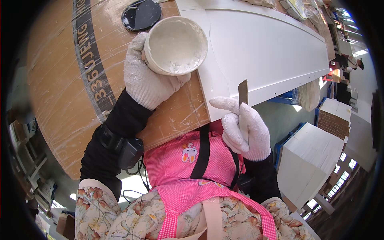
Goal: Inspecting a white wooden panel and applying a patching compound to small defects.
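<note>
My left hand (149, 80), in a white knit glove, is wrapped round a white tub (176, 46) tipped so that its inside shows. Pale paste coats the tub's walls and bottom. My right hand (246, 130), gloved the same way, is closed on a narrow flat metal blade (243, 92), perhaps a putty knife, which points up and away from me. Its grip is hidden in the fingers. Beyond the blade lies a white panel (264, 52) with a raised border, its near corner close to my right hand. The tub is above the panel's left edge.
A round black lid (141, 15) lies on the film-wrapped cardboard (56, 80) under the panel. At right, stacks of white boards (308, 160) stand on blue pallets. Another person (354, 63) is far off at the right. A plastic-covered item (295, 9) sits behind the panel.
</note>
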Available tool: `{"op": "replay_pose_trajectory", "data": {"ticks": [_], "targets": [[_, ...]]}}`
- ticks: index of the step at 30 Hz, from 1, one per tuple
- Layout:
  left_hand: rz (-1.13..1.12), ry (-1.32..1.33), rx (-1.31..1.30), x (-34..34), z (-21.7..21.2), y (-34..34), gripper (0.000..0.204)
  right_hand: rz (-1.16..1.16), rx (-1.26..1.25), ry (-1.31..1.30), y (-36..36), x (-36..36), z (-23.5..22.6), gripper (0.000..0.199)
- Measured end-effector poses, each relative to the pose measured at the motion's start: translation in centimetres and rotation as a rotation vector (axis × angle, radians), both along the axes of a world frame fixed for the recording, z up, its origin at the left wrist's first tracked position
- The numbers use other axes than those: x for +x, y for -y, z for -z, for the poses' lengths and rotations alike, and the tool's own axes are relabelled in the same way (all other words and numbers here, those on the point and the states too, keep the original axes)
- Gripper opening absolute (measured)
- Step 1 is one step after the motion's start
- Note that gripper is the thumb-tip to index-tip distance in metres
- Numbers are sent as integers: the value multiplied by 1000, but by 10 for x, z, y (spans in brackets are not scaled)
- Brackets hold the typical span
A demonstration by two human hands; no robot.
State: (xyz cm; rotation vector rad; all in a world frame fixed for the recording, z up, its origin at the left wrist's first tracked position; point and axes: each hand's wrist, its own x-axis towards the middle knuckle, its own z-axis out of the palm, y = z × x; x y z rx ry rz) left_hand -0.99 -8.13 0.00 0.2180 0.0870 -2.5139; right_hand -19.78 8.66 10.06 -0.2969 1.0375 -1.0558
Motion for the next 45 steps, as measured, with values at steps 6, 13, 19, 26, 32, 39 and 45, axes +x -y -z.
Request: {"op": "replay_pose_trajectory", "data": {"ticks": [6, 13, 19, 26, 32, 39, 45], "targets": [[-85, 194, 195, -9, -19, -8, 60, -18, -371, -1356, 24, 16, -12, 29], [-45, 110, 192, -9, -18, -7, 53, -156, -321, -1469, 44, 25, -32, 29], [-112, 67, -2, -8, -9, -12, 55, -386, -573, -1783, 60, 24, -43, 33], [-166, 190, -178, -12, -10, -14, 62, -570, -630, -1896, 58, 26, -51, 32], [-148, 172, -138, -11, -2, -13, 64, -650, -642, -1841, 61, 38, -49, 33], [-116, 159, -178, -11, -8, -13, 67, -832, -614, -1966, 68, 43, -57, 27], [-155, 97, -157, -9, -11, -16, 53, -857, -636, -1850, 72, 39, -54, 23]]}}
